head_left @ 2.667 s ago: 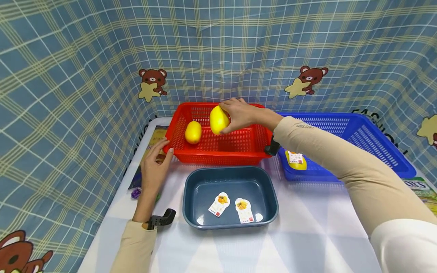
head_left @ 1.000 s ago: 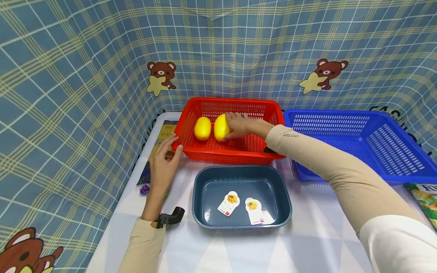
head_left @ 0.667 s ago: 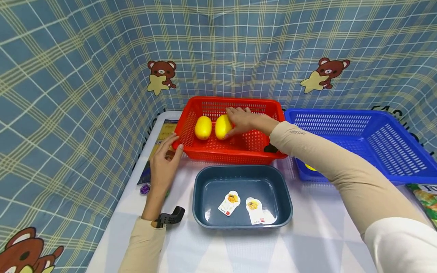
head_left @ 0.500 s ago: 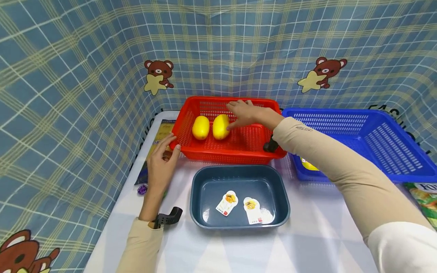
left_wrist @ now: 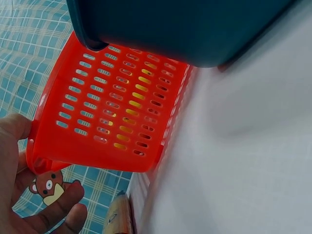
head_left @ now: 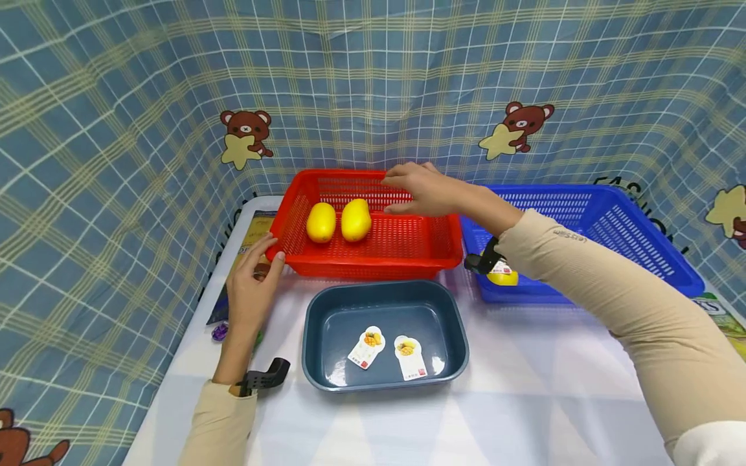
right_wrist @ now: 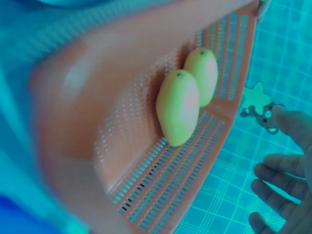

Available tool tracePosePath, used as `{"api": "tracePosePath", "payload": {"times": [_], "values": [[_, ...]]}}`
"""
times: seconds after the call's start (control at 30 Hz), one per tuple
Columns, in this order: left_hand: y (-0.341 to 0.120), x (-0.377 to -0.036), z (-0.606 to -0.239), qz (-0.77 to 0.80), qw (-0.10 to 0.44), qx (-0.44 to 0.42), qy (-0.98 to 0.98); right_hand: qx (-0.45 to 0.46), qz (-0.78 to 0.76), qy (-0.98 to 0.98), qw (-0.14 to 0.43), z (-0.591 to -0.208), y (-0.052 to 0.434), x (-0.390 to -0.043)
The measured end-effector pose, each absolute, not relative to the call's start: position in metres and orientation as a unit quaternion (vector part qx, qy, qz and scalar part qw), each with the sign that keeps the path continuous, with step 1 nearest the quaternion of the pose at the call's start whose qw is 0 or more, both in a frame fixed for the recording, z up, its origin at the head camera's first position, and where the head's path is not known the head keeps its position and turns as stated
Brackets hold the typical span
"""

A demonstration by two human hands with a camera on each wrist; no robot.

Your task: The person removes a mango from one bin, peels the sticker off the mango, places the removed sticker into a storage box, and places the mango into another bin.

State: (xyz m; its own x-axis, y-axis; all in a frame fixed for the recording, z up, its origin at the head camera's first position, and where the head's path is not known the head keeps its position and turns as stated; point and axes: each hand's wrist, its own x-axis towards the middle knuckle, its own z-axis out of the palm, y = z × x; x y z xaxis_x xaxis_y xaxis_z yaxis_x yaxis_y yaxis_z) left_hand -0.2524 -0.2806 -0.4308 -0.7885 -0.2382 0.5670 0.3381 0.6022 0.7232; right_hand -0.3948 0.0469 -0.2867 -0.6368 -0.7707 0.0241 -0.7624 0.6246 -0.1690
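Observation:
Two yellow mangoes (head_left: 321, 222) (head_left: 356, 221) lie side by side in the left part of the red basket (head_left: 373, 264). My left hand (head_left: 250, 285) holds the basket's front left corner by the rim; the left wrist view shows its fingers on both sides of that corner. Over the right part of the same basket hovers my right hand (head_left: 428, 189), fingers spread and holding nothing, apart from the mangoes. In front stands a dark blue-grey tray (head_left: 384, 383) with two mango-picture cards (head_left: 367, 347) (head_left: 410, 357) lying in it.
A blue basket (head_left: 583, 194) stands at the right, with a yellow mango (head_left: 502, 278) bearing a card in its near left corner, partly under my right wrist. Packaged bags lie at the left (head_left: 256, 226) and far right. A checked cloth hangs behind.
My right hand lowered a mango beside the other one in the red basket, let go of it, then rose and drew back to the right. The left hand stayed on the corner.

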Motion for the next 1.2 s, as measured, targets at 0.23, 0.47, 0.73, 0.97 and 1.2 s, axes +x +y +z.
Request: {"api": "tracePosePath", "payload": {"times": [0.23, 0.47, 0.73, 0.97, 1.2], "values": [[-0.279, -0.249, -0.43, -0.442, 0.314, -0.017, -0.84, -0.409, -0.109, 0.906, 0.006, -0.288, 0.086, -0.366], [-0.276, -0.247, -0.432, -0.443, 0.317, -0.014, -0.838, -0.379, -0.131, 0.916, -0.005, -0.29, 0.126, -0.338], [-0.275, -0.246, -0.43, -0.431, 0.317, -0.004, -0.845, -0.361, -0.141, 0.921, -0.035, -0.296, 0.164, -0.315], [-0.275, -0.245, -0.429, -0.43, 0.312, 0.002, -0.847, -0.346, -0.145, 0.926, -0.036, -0.296, 0.186, -0.298], [-0.272, -0.245, -0.431, -0.435, 0.305, 0.01, -0.847, -0.324, -0.139, 0.935, -0.037, -0.298, 0.208, -0.284]]}}
